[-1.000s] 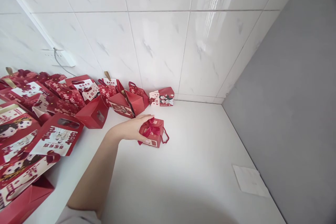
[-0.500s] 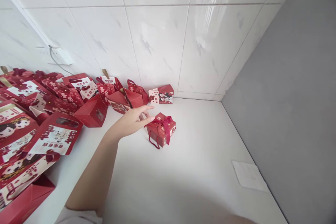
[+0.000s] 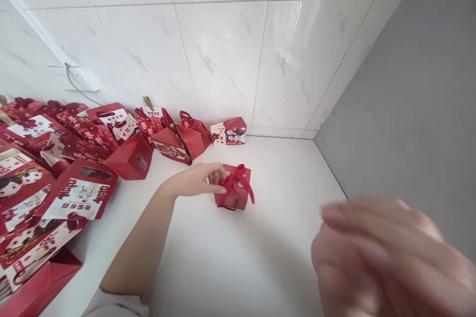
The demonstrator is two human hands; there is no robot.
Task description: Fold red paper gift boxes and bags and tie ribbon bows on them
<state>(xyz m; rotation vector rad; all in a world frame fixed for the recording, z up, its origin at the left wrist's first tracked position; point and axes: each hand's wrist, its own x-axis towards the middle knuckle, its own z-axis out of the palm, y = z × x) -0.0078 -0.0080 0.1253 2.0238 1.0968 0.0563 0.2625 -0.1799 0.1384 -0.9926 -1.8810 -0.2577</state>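
A small red gift box (image 3: pixel 242 199) tied with a dark red ribbon (image 3: pixel 238 177) stands on the white tabletop (image 3: pixel 208 257). My left hand (image 3: pixel 199 178) is at its left side, the thumb and curled fingers closed at the ribbon's left end. A cord handle hangs at the front of the box. My right hand (image 3: pixel 386 257) is large and blurred at the lower right, apart from the box; its fingers look bent, but motion smears them and I cannot see whether they hold anything.
Many red and white gift boxes (image 3: pixel 80 190) crowd the left side. More red boxes (image 3: pixel 178 141) stand along the tiled wall (image 3: pixel 219 59), with one lone box (image 3: pixel 235 131) near the middle. A wall socket (image 3: pixel 80 78) carries a grey cable. A grey panel (image 3: pixel 416 109) bounds the right side.
My left hand has moved slightly right and down onto the ribbon. The gift box has turned, with its front now facing me. My right hand has come into view at the lower right.
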